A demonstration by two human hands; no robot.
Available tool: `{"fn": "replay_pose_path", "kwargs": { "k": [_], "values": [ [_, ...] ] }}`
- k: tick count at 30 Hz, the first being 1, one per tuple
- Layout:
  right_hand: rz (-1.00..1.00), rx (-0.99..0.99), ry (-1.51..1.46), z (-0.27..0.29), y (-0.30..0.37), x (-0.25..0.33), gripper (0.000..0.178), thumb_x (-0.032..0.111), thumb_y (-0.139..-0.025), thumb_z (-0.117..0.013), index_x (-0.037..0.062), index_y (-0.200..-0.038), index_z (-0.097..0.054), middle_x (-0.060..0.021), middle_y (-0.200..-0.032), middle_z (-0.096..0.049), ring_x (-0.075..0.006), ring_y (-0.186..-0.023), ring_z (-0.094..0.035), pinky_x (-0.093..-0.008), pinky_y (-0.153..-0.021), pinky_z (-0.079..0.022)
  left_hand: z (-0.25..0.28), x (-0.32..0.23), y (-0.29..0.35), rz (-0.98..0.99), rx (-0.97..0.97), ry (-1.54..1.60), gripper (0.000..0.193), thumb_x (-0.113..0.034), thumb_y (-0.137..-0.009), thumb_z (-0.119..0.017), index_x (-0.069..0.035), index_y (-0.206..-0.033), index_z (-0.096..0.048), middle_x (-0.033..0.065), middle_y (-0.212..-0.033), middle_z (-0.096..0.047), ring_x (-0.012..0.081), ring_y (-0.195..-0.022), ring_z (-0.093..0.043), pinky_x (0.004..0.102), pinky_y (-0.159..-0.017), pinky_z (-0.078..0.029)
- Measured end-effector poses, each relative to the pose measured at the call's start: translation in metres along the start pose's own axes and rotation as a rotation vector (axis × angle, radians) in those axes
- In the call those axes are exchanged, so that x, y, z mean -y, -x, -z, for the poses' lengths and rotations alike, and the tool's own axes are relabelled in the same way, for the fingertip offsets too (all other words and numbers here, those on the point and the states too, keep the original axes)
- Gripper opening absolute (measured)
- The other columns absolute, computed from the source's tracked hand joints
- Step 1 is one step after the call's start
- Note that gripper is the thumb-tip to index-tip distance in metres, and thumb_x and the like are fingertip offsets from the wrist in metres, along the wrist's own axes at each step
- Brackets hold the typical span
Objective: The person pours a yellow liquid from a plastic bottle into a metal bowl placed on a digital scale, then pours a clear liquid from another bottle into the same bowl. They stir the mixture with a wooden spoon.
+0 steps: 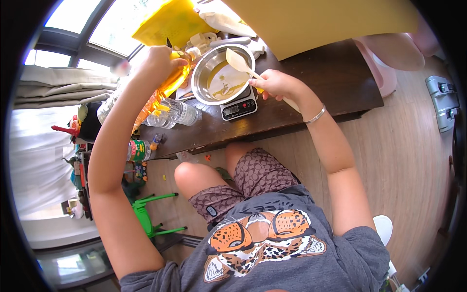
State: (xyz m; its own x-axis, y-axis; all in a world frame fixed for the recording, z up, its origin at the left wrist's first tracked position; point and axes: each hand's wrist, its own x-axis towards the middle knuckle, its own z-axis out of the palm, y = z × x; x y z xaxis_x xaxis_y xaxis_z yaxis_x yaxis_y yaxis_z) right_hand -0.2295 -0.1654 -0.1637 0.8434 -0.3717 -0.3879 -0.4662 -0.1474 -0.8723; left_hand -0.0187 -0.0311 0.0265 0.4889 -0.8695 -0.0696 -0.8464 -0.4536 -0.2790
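With the steel bowl (198,86) taken as the middle of the dial, the left hand (159,64) was at about 9 to 10 o'clock, its fingers curled around a large bottle of golden liquid (179,82), though the forearm hid part of that bottle. The bottle leaned, its neck near the bowl's rim at 10 o'clock and its body slanting toward 8; I could not tell whether anything flowed. The right hand (276,84), at 3 o'clock, pinched the handle of a pale spatula (237,62) between thumb and fingers, the blade slanting over the bowl's 1 o'clock side. Yellowish liquid (221,82) lay in the bowl, which sat on a kitchen scale (239,110) whose display showed at 5 to 6 o'clock. A clear plastic bottle (186,113) lay at 7 to 8 o'clock on the dark wooden table (316,80). A yellow bag (170,24) stood near 11 o'clock, and a green stool (142,214) was farther off at 7.
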Motion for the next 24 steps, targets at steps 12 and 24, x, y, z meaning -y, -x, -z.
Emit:
{"fn": "replay_pose_path", "kwargs": {
  "k": [12,24],
  "values": [
    [-0.018,0.037,0.026,-0.003,-0.004,-0.001,0.049,0.053,-0.091,-0.055,0.0044,-0.087,-0.063,-0.0039,-0.065,-0.057,-0.0125,-0.057,-0.049,-0.028,-0.047,-0.039,-0.032,0.009,0.019,-0.016,0.025,0.175,0.051,-0.048,-0.083,-0.069,0.004,-0.086,-0.066,0.0199,-0.075,-0.065,0.0289,-0.067,-0.062,0.0395,-0.066,-0.048],
    [0.006,0.062,-0.006,-0.009,-0.006,0.007,0.047,0.049,-0.093,-0.055,0.003,-0.087,-0.063,-0.0033,-0.063,-0.057,-0.0102,-0.049,-0.045,-0.0257,-0.041,-0.035,-0.037,0.021,0.033,0.007,0.042,0.227,0.056,-0.053,-0.082,-0.066,0.002,-0.088,-0.066,0.0218,-0.078,-0.065,0.0343,-0.072,-0.062,0.0417,-0.069,-0.048]
  ]
}}
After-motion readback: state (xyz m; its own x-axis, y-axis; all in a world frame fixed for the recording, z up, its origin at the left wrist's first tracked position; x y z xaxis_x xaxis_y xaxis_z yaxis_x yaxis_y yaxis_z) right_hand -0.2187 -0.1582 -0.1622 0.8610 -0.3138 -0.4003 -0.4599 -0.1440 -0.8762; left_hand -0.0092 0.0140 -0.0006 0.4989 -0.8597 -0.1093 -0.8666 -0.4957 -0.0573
